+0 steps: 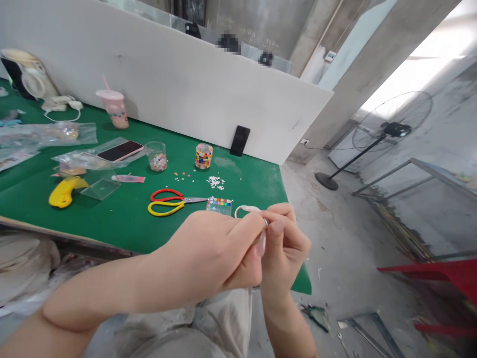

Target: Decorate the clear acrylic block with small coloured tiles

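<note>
My left hand (216,248) and my right hand (286,243) meet in front of me, just off the near right corner of the green table (122,219). Both pinch a small white loop-shaped piece (248,209) between their fingertips; its curved end sticks up above the left fingers. Just behind the hands lies a small clear tile with coloured beads (219,204). Red and yellow scissors (167,202) lie shut on the table to the left of it.
On the table stand a clear cup of beads (157,156), a jar of coloured beads (203,155), a pink drink cup (114,108), two phones (119,150) (240,140), a yellow cutter (64,193) and plastic bags. A white board backs the table. A floor fan (387,134) stands right.
</note>
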{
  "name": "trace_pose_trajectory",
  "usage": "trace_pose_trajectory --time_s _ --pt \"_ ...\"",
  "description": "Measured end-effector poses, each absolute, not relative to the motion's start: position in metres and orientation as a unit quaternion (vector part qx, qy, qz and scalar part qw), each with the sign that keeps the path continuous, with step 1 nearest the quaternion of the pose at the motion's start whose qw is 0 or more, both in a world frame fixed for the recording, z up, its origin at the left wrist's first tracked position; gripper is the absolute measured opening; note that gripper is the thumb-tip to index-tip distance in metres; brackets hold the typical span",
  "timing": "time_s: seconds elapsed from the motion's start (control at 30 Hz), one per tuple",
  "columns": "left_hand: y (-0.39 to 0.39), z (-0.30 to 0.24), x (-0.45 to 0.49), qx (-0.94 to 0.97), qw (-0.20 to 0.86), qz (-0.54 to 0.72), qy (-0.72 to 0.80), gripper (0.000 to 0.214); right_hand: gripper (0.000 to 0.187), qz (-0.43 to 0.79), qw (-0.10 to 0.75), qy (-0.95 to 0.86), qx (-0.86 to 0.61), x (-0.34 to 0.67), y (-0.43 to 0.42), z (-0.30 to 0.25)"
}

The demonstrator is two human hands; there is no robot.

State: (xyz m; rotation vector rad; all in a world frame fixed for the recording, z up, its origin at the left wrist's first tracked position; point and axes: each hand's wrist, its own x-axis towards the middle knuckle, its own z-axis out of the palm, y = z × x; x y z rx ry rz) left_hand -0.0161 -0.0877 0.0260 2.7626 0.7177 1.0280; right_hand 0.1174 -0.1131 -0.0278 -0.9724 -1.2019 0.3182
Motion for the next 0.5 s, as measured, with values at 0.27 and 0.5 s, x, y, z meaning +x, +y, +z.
trace_pose_trajectory --time_s 0.27,0.5 --pt "-0.0891 0.0211 -0.0204 0.899 0.126 0.334 0.254 0.018 0.021 0.141 0.701 -0.564 -0.413 0.1213 -0.1140 -0.0271" --pt "-0.0874 0.0278 -0.0235 0.901 0.188 0.313 0.236 0.012 0.018 0.079 0.688 -0.586 -0.420 0.1239 -0.1155 -0.0277"
